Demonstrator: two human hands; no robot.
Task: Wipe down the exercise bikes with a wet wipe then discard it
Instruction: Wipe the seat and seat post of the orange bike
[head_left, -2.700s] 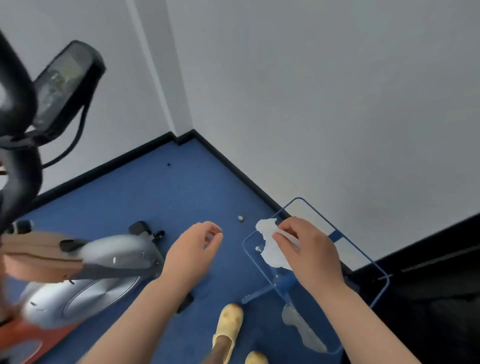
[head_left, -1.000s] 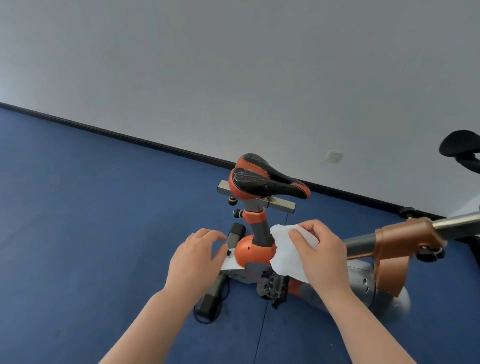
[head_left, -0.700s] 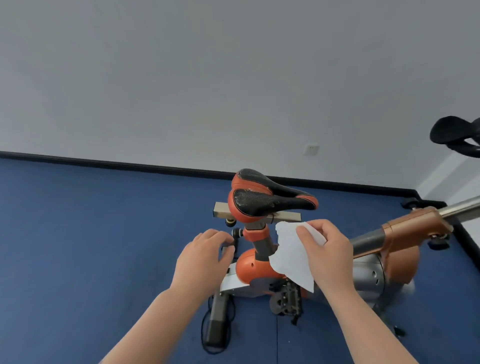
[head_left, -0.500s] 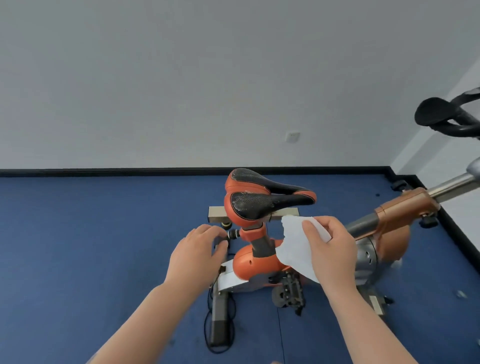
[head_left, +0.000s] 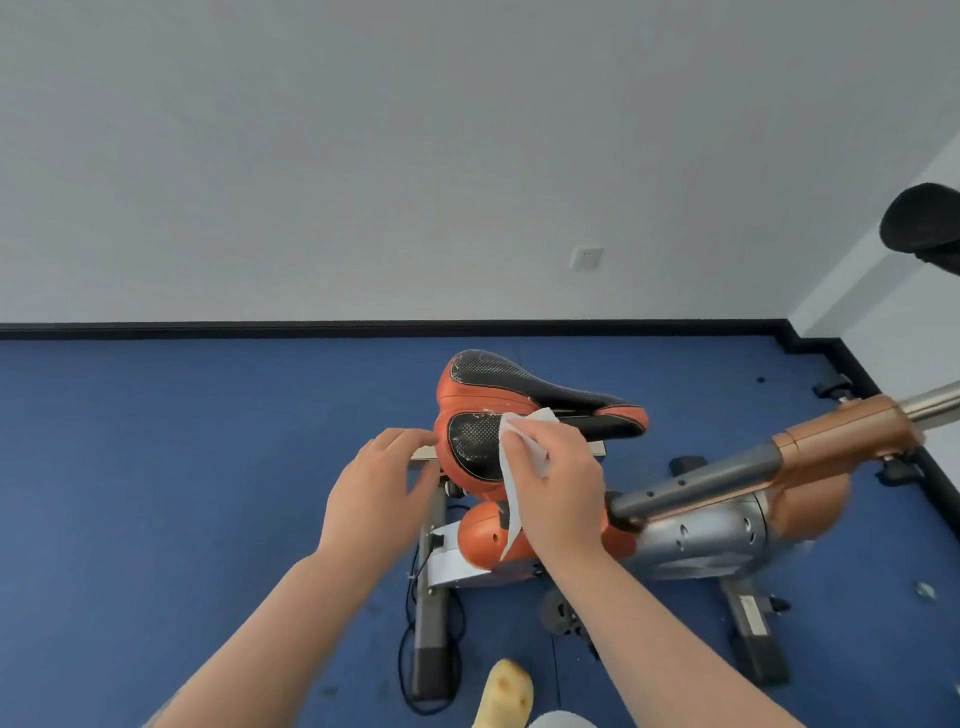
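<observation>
An orange and silver exercise bike (head_left: 701, 525) stands on the blue floor in front of me. Its black and orange saddle (head_left: 519, 395) is at mid-frame. My right hand (head_left: 561, 483) holds a white wet wipe (head_left: 522, 457) pressed against the near side of the saddle. My left hand (head_left: 379, 488) hovers just left of the saddle with fingers spread, holding nothing; its fingertips are near the saddle's rail.
A black handlebar end (head_left: 924, 223) juts in at the upper right. The bike's base bars (head_left: 431, 623) and a black cable lie on the blue floor (head_left: 182, 493). My yellow shoe (head_left: 506, 693) shows at the bottom edge. A wall socket (head_left: 586, 257) sits above the black skirting.
I turned from a blue wire bin in the corner to the bike. My right hand has brought the wipe up and left onto the saddle. My left hand rose beside the saddle.
</observation>
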